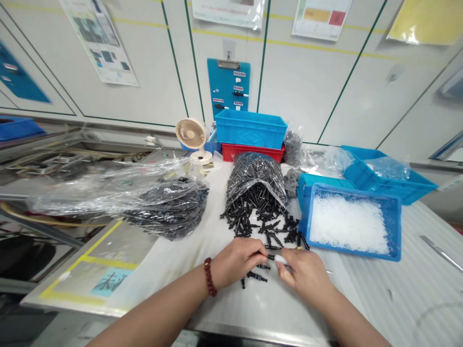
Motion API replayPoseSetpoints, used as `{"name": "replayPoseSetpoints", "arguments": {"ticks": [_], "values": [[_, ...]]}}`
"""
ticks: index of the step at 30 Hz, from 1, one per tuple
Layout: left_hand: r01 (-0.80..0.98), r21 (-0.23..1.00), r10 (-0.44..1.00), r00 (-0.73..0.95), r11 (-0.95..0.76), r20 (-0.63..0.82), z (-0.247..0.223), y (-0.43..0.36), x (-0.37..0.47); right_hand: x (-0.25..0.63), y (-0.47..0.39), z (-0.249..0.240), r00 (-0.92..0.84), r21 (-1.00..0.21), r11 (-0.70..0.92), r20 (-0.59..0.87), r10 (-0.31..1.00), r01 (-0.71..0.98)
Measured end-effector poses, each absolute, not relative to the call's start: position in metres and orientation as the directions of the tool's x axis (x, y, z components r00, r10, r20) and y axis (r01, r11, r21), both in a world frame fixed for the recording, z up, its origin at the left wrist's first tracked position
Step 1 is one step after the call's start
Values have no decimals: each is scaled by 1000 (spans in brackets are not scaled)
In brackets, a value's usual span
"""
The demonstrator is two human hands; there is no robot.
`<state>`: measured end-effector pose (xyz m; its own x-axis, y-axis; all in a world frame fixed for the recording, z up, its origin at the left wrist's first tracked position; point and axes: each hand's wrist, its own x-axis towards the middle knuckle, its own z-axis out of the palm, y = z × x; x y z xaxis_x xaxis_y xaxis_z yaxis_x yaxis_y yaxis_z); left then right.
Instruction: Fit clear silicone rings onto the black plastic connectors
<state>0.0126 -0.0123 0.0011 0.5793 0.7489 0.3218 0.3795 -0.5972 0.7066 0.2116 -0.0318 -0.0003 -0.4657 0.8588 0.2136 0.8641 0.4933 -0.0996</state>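
Note:
My left hand [243,260], with a beaded bracelet on the wrist, pinches a small black part [270,257]. My right hand [307,271] is closed around a white-handled tool [280,260], whose end meets the black part; a thin metal rod sticks out on the hand's right side. Several loose black parts [257,276] lie beside and below my left hand. Behind both hands, a clear bag [256,168] spills many black parts onto the white table surface. To the right sits a blue tray [397,231] full of small translucent pieces [349,222].
A large plastic bag of black parts [173,207] lies at the left. Farther back stand a small fan [191,135], a blue bin [251,130] on a red bin [231,153], and another blue bin [415,185]. A metal strip [441,253] lies far right.

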Motion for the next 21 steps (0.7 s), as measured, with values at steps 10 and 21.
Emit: {"name": "replayPoseSetpoints", "arguments": {"ticks": [10,21], "values": [[491,579,720,640,-651,268,-6,-16,17,207,-35,1,-450,-123,476,191,872,871],[399,611,685,640,-684,349,-3,-11,12,208,-34,5,-465,-126,488,176,868,864]]}}
